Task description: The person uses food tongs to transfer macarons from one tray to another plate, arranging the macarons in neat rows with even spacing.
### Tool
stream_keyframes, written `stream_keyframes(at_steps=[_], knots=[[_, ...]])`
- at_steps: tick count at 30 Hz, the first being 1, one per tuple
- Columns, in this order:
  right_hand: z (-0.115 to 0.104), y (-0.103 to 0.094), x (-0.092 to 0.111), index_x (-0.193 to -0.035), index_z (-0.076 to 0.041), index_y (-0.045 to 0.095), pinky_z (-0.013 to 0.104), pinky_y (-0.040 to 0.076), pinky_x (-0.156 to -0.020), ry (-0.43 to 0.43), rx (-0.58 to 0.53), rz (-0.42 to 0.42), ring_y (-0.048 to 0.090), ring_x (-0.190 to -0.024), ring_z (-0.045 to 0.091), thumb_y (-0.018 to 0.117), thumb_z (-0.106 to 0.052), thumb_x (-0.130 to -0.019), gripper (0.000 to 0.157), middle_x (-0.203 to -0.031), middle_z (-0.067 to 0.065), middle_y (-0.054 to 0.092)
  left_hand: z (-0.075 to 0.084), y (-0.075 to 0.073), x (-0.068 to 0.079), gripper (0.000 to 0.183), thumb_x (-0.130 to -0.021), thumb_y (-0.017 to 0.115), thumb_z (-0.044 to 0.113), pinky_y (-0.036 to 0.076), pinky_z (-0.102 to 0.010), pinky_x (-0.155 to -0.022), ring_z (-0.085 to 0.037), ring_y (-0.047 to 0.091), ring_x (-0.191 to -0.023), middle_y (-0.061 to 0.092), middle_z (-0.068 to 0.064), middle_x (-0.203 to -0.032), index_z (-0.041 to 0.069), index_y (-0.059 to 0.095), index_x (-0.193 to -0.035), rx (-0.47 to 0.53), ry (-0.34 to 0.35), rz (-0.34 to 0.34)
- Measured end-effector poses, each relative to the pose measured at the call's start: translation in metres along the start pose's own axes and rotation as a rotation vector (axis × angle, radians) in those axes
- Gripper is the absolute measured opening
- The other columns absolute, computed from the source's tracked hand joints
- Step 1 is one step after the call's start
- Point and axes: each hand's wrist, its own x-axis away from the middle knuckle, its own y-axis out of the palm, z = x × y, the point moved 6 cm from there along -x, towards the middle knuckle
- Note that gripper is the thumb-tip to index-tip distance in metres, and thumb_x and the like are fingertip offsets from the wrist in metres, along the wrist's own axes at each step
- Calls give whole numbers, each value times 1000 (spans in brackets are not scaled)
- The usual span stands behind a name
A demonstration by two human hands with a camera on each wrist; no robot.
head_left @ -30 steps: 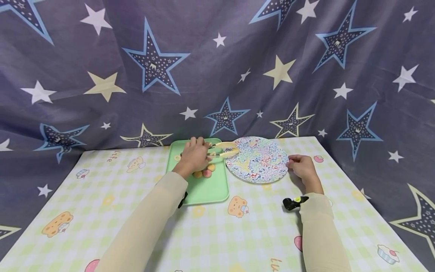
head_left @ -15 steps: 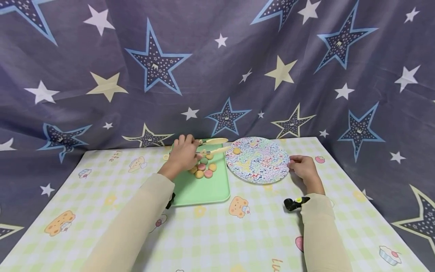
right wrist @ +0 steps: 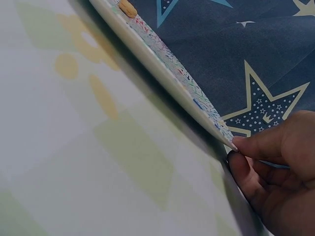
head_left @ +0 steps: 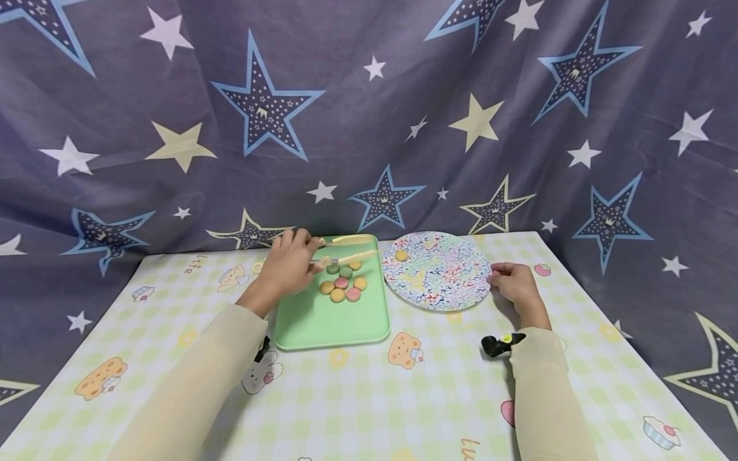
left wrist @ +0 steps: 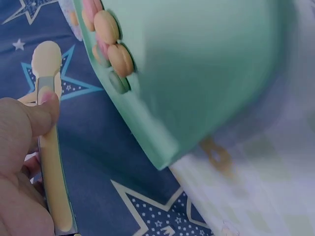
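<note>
My left hand (head_left: 286,264) grips a pair of cream-and-metal tongs (left wrist: 53,162) over the far left part of a green tray (head_left: 323,326). The tong tips point right and stand apart, with nothing seen between them. Several small macarons (head_left: 337,294), yellow, pink and green, lie grouped on the tray. To the right is a round plate (head_left: 444,275) with a multicoloured speckled pattern. One yellow macaron (head_left: 400,255) sits near its left edge. My right hand (head_left: 515,286) pinches the plate's right rim between thumb and fingers, as the right wrist view shows.
A checked tablecloth (head_left: 438,397) with cartoon prints covers the table. Behind it hangs a dark curtain (head_left: 346,134) with stars, close to the table's back edge. The tray and plate stand side by side near that edge. Each wrist carries a small black camera (head_left: 497,346).
My left hand has moved left with the tongs, from the plate's edge back over the tray. The yellow macaron now lies free on the plate. My right hand stays at the rim.
</note>
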Motion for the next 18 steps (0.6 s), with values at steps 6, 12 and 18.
stream_keyframes(at_steps=[6, 12, 18], knots=[[0, 0, -1, -134, 10, 60, 20, 51, -67, -4, 7, 0, 62, -82, 12, 60, 0, -98, 38, -118, 21, 65, -13, 1, 11, 52, -100, 67, 35, 32, -51, -96, -35, 39, -109, 48, -15, -130, 9, 57, -144, -11, 4, -9], [1, 0, 0, -134, 8, 61, 22, 51, -68, 10, 10, 9, 63, -85, 15, 60, 0, -98, 37, -118, 20, 64, -27, 3, 21, 56, -100, 68, 35, 31, -50, -94, -35, 38, -111, 48, -15, -132, 7, 55, -147, 20, -10, -34], [1, 0, -1, -134, 7, 61, 22, 51, -68, 20, 12, 17, 63, -89, 19, 59, 0, -98, 37, -118, 20, 64, -39, 2, 30, 62, -99, 70, 33, 30, -51, -92, -36, 37, -109, 48, -17, -131, 3, 52, -149, 49, -15, -53]])
